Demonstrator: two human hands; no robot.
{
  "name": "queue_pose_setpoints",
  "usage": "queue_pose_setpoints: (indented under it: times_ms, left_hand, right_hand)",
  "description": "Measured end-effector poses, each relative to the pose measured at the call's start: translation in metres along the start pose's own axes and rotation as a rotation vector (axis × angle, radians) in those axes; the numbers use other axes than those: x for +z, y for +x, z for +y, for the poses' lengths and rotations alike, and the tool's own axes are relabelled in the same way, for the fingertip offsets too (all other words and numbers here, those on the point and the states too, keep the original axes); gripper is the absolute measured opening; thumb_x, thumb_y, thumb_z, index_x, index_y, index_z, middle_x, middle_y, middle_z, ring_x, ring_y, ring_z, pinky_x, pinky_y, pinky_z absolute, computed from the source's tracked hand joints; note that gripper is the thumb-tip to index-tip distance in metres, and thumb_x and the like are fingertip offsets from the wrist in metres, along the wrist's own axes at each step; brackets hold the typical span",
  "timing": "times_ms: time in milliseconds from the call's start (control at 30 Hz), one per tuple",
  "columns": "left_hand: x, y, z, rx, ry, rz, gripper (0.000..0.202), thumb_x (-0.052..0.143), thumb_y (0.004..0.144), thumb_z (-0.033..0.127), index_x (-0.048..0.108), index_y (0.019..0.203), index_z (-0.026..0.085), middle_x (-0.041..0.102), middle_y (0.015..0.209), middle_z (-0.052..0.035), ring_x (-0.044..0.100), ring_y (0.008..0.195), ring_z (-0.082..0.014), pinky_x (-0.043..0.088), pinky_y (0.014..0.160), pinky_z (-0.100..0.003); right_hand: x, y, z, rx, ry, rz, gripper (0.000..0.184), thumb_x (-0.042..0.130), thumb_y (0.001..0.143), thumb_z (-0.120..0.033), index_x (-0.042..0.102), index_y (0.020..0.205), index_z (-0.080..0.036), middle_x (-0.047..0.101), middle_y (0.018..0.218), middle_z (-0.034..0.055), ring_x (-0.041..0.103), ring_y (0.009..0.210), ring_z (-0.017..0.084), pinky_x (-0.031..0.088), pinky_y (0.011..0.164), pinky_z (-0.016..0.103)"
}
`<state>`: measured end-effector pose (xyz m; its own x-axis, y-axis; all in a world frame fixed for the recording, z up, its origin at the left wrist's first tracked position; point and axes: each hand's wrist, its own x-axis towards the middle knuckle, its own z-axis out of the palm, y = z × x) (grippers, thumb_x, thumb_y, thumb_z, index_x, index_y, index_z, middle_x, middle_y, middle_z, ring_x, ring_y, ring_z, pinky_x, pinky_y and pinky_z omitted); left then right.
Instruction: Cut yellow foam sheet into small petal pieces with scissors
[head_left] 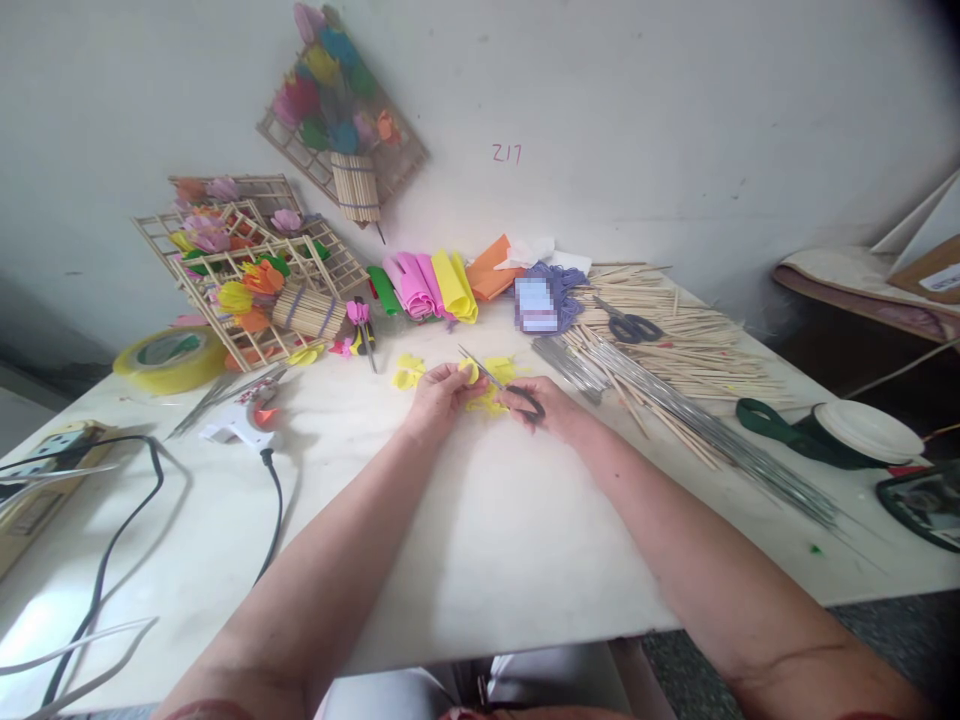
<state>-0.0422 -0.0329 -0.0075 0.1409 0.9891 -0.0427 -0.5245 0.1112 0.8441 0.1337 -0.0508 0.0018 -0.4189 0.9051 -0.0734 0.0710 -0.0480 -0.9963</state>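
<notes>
Between the thumb and fingers of my left hand [441, 397] is a small yellow paper piece [470, 371] with a rounded edge. My right hand [546, 404] is closed round the dark handles of a pair of scissors [491, 377]. Their blades point up and left, right at the yellow piece; whether they are cutting into it I cannot tell. Yellow cut pieces [407, 372] lie on the table just left of my left hand. More yellow scraps [499, 367] lie behind and under the scissors.
A white glue gun [244, 425] with a black cord lies left, near a tape roll [171, 360] and stick frames with paper flowers [262, 275]. Rolled coloured paper [420, 285] lies behind. Thin sticks [682, 330], metal wires [720, 440] and second scissors [634, 326] are at right.
</notes>
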Motion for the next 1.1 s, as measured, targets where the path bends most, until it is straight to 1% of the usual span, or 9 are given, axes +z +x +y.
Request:
queue_pose_setpoints:
  times_ms: [233, 433, 800, 967, 1100]
  left_hand:
    - [-0.0028, 0.0011, -0.001, 0.017, 0.009, -0.007, 0.025, 0.077, 0.06, 0.028, 0.059, 0.067, 0.012, 0.066, 0.067, -0.0042, 0.065, 0.065, -0.0151, 0.053, 0.064, -0.026]
    - [-0.0032, 0.0007, -0.001, 0.022, 0.009, -0.004, 0.025, 0.077, 0.06, 0.028, 0.059, 0.067, 0.012, 0.066, 0.069, -0.0047, 0.065, 0.067, -0.0155, 0.054, 0.066, -0.028]
    - [-0.0035, 0.0022, -0.0024, 0.038, -0.002, 0.023, 0.026, 0.077, 0.059, 0.028, 0.058, 0.066, 0.012, 0.066, 0.067, -0.0048, 0.065, 0.067, -0.0162, 0.053, 0.065, -0.028]
    - [-0.0029, 0.0018, -0.0022, 0.041, -0.014, 0.046, 0.026, 0.077, 0.059, 0.028, 0.058, 0.066, 0.013, 0.065, 0.065, -0.0039, 0.066, 0.068, -0.0167, 0.053, 0.069, -0.03]
    - [-0.0027, 0.0024, -0.0022, 0.051, -0.019, 0.053, 0.025, 0.077, 0.06, 0.028, 0.058, 0.066, 0.012, 0.066, 0.068, -0.0045, 0.066, 0.069, -0.0172, 0.053, 0.07, -0.03]
  right_hand:
    - [0.0001, -0.0009, -0.0025, -0.014, -0.031, 0.013, 0.032, 0.067, 0.068, -0.042, 0.051, 0.059, -0.016, 0.044, 0.043, -0.0064, 0.036, 0.034, 0.005, 0.025, 0.032, 0.019]
    - [0.0002, -0.0007, -0.0031, -0.029, -0.045, 0.013, 0.034, 0.066, 0.068, -0.042, 0.048, 0.057, -0.016, 0.044, 0.042, -0.0063, 0.036, 0.033, 0.005, 0.024, 0.032, 0.019]
    - [-0.0016, 0.0042, 0.0024, -0.013, -0.071, 0.042, 0.034, 0.068, 0.066, -0.042, 0.05, 0.055, -0.016, 0.043, 0.04, -0.0062, 0.034, 0.032, 0.004, 0.023, 0.03, 0.019]
    - [-0.0015, 0.0036, 0.0017, -0.014, -0.063, 0.035, 0.034, 0.067, 0.066, -0.043, 0.05, 0.055, -0.016, 0.042, 0.039, -0.0061, 0.034, 0.032, 0.004, 0.024, 0.03, 0.019]
    - [-0.0006, 0.003, 0.0006, -0.006, -0.07, 0.044, 0.034, 0.068, 0.065, -0.044, 0.051, 0.055, -0.016, 0.042, 0.039, -0.0067, 0.033, 0.032, 0.004, 0.024, 0.03, 0.019]
